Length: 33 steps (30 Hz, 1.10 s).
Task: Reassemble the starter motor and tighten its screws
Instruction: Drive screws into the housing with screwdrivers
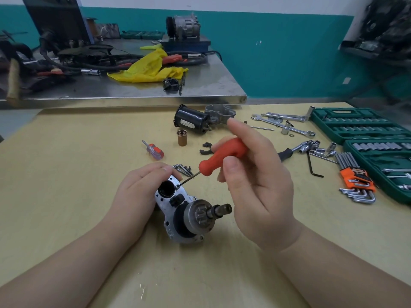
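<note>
Bare table [66, 152] lies toward the near edge. The starter motor [186, 212] lies mid-table, shaft pointing right, left hand [138, 192] fingers curled round its housing. Right hand [253, 174] fingers grip the screwdriver [222, 155], tip down-left on a screw [178, 186]. Loose screws [183, 169] lie just behind.

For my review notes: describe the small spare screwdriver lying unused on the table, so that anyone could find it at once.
On the yellow table, look just beyond the left hand. The small screwdriver lies there, left of the brass cylinder. Its stubby clear-and-red handle sets it apart from the solid orange screwdriver held by the right hand.
</note>
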Each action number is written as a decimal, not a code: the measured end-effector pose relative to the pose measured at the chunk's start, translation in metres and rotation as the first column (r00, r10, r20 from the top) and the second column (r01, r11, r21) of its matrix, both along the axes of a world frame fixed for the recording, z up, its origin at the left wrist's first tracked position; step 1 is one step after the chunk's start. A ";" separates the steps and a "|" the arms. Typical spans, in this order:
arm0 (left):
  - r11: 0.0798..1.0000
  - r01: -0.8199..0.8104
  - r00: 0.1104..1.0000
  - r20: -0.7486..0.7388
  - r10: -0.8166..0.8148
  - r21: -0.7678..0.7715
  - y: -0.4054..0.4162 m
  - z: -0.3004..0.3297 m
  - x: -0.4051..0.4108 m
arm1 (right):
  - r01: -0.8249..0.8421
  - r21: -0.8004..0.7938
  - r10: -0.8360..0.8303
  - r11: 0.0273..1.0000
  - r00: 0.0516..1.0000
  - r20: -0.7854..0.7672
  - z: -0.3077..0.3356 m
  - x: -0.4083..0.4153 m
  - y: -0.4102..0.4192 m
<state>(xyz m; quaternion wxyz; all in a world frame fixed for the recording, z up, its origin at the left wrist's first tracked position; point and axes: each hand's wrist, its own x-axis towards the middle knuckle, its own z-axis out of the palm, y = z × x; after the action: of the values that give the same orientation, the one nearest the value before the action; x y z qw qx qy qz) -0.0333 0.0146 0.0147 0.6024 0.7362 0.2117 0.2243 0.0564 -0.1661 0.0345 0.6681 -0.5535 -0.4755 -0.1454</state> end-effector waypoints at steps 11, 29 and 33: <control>0.998 0.019 1.000 0.003 -0.019 0.067 -0.001 0.003 -0.002 | 0.004 0.005 -0.004 1.000 1.000 -0.018 0.003 0.000 -0.001; 0.999 0.043 0.999 0.015 -0.044 0.031 0.000 0.002 -0.001 | -0.002 0.051 0.008 0.999 0.993 -0.115 0.003 -0.003 0.000; 0.999 0.034 0.999 0.009 -0.035 0.032 0.001 0.000 -0.001 | -0.025 0.053 0.030 0.998 0.996 -0.085 0.003 -0.004 0.000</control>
<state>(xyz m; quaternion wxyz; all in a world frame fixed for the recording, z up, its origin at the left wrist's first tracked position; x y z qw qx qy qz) -0.0342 0.0154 0.0149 0.5953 0.7482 0.1924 0.2208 0.0523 -0.1659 0.0376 0.7040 -0.5350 -0.4501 -0.1247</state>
